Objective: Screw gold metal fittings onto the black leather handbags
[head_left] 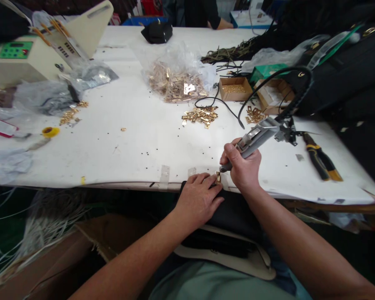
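Observation:
My right hand point(244, 168) is wrapped around a grey corded electric screwdriver point(258, 135). The tool tilts down to the left, its tip at a small gold metal fitting point(218, 177) by the table's front edge. My left hand point(200, 196) lies over black bag material point(231, 210), fingers stretched out and thumb apart. Its fingertips are right beside the fitting and seem to touch it. The bag, with a cream-coloured trim point(225, 260), rests against my lap below the edge. What lies under my left palm is hidden.
Loose gold fittings point(201, 116) lie ahead, before a clear bag of more fittings point(175, 81). A cardboard box point(235, 89) holds small gold pieces. Pliers point(323, 158) lie at right. A cream machine point(34, 58) stands far left. Across the table is a person's arm point(220, 23).

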Action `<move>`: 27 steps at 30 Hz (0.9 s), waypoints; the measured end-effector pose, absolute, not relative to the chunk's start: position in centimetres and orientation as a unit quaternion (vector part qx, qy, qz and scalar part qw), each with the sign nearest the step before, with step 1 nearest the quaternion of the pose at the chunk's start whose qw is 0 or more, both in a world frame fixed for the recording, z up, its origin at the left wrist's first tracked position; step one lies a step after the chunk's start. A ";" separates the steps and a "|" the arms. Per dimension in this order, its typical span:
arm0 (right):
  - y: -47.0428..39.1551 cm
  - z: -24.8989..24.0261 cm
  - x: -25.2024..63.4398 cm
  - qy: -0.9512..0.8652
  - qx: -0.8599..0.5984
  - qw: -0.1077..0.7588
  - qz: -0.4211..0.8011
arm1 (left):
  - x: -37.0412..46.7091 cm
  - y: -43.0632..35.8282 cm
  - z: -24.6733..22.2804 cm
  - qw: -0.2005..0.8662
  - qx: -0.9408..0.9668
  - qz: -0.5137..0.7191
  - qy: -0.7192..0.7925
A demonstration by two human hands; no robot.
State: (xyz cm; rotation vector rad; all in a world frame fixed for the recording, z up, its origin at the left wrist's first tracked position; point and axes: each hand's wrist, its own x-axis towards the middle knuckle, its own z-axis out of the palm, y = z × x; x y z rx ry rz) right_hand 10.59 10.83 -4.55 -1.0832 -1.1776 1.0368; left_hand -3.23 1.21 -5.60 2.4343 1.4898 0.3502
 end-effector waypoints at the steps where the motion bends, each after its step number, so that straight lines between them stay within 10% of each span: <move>1: 10.7 -4.3 10.6 -0.515 -0.466 0.565 0.445 | -3.2 1.2 -5.6 0.132 0.839 0.120 0.513; 11: 10.7 -3.2 9.5 -0.591 -0.463 0.462 0.473 | -3.1 1.2 -5.7 0.129 0.837 0.115 0.520; 27: 12.3 -2.8 10.9 -0.552 -0.336 0.540 0.539 | -3.2 1.0 -5.3 0.113 0.842 0.111 0.515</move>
